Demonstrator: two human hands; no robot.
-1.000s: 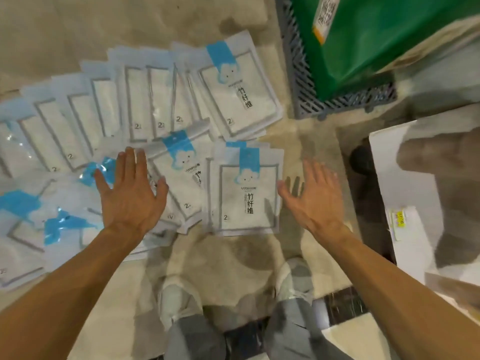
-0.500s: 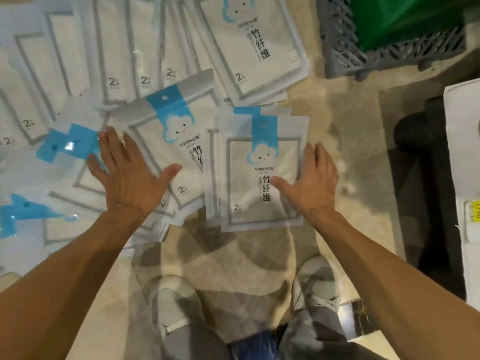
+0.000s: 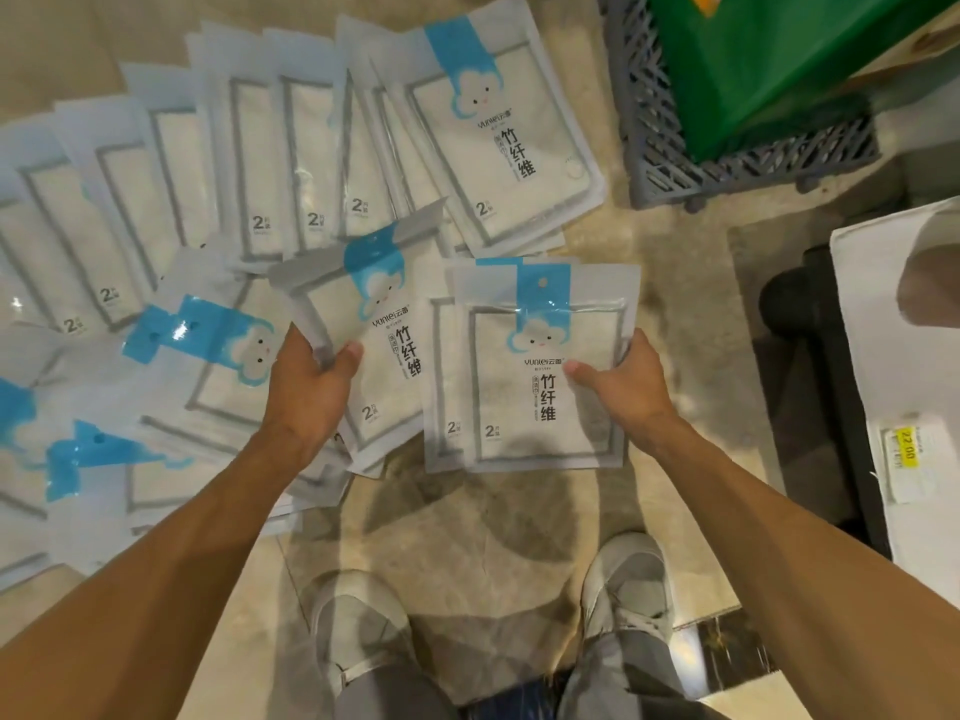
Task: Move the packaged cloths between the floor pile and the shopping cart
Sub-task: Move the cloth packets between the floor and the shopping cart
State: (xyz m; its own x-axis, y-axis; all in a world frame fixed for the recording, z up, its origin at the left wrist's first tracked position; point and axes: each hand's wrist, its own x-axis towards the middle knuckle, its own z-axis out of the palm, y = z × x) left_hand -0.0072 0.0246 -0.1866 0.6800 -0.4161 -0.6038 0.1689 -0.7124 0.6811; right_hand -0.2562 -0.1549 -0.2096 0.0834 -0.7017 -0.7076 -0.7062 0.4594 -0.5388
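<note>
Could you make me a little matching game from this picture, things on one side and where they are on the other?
Things:
1. left hand
2. right hand
3. green box
4. yellow price tag

Places or states:
A. sits in the grey crate at top right
B. grips the upright pack by its right edge
C. stuck on the white surface at the right edge
D. grips the tilted pack by its left edge

Pairs: 1-D, 2-B, 3-A, 4-C

flr: beige stone point(image 3: 670, 283) | white shelf point(image 3: 914, 501) rt | dim light
</note>
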